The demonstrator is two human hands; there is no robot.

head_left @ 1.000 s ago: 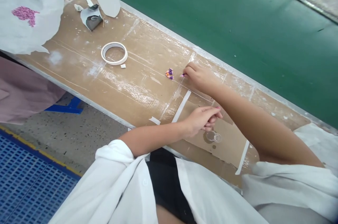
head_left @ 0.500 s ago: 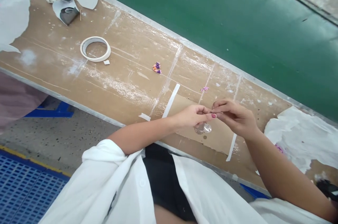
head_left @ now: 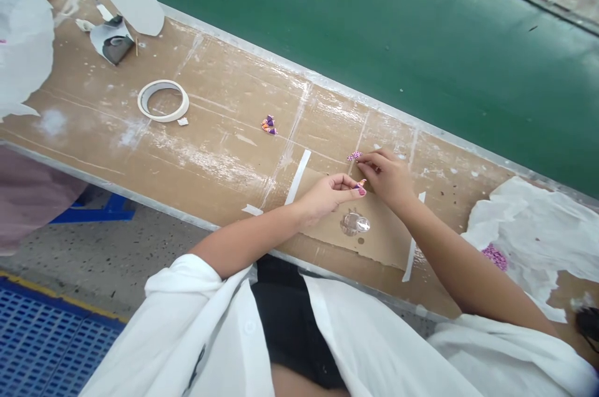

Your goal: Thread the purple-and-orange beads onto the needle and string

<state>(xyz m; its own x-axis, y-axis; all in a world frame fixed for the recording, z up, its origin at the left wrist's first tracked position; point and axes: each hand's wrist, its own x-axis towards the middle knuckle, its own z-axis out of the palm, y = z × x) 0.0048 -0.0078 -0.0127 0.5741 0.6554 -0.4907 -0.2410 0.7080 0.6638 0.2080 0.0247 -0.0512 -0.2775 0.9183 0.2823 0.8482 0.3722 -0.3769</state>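
Note:
My left hand point(head_left: 333, 196) pinches a small orange and purple figure point(head_left: 360, 184) between thumb and fingertips, above the brown cardboard sheet point(head_left: 322, 236). My right hand point(head_left: 386, 175) is at a little pile of pink and purple bits point(head_left: 353, 156), thumb and fingertips drawn together at its edge. Whatever may be between those fingertips is too small to make out. A clear, shiny blob point(head_left: 354, 223) lies on the cardboard below my hands. To the left, a cluster of similar orange and purple figures point(head_left: 268, 125) rests on the table.
A roll of masking tape point(head_left: 163, 101) lies on the brown-covered table point(head_left: 224, 153). White sheeting point(head_left: 538, 228) with a larger heap of pink bits point(head_left: 495, 256) is at right. At far left are more white sheeting point(head_left: 25, 41) and a crumpled grey-white scrap point(head_left: 112, 41).
My right hand has moved away from my left, over to the pink bits. The figure in my left hand now shows, and the clear blob is uncovered. The view has shifted slightly.

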